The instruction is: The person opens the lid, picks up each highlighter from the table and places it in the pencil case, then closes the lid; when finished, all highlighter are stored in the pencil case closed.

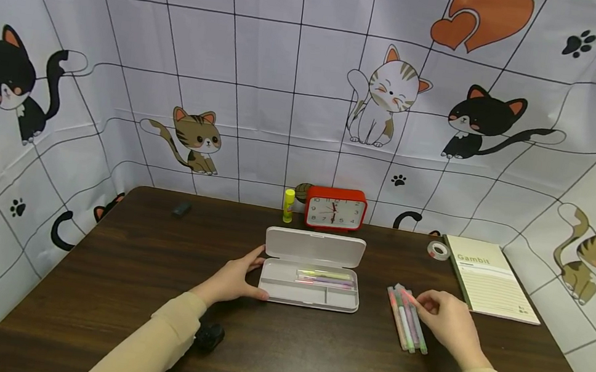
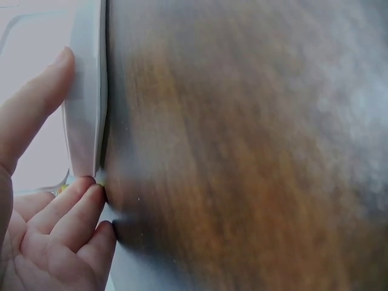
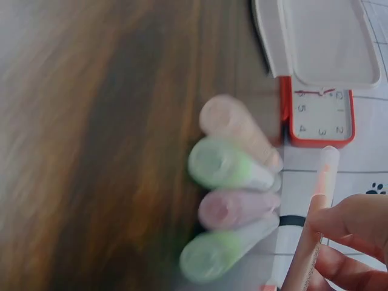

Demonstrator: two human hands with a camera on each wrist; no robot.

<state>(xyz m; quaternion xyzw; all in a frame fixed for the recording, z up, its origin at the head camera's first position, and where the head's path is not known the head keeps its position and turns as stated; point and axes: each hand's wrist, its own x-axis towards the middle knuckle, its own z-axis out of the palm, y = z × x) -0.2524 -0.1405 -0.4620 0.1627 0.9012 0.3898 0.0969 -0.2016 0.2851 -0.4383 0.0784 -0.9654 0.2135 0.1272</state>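
At the left end of an open white pencil case [image 1: 290, 295], my left hand [image 1: 230, 280] grips its side, thumb near the front corner and fingers behind. A few slim yellow and pinkish pens [image 1: 325, 275] lie in the case's upper compartment; its lid stands raised at the back. Over on the right, my right hand [image 1: 445, 324] pinches a peach-coloured marker [image 3: 307, 241] between thumb and fingers, its clear-ended tip pointing up in the right wrist view. Several pastel markers [image 1: 407, 330], peach, green and lilac, lie side by side on the table just left of that hand.
Behind the case stand a red clock [image 1: 335, 209] and a yellow glue stick [image 1: 288, 205]. A tape roll [image 1: 438, 250] and a notepad [image 1: 490, 278] lie at the right rear. A small dark block [image 1: 181, 209] sits at the left rear of the brown table [image 1: 304, 360].
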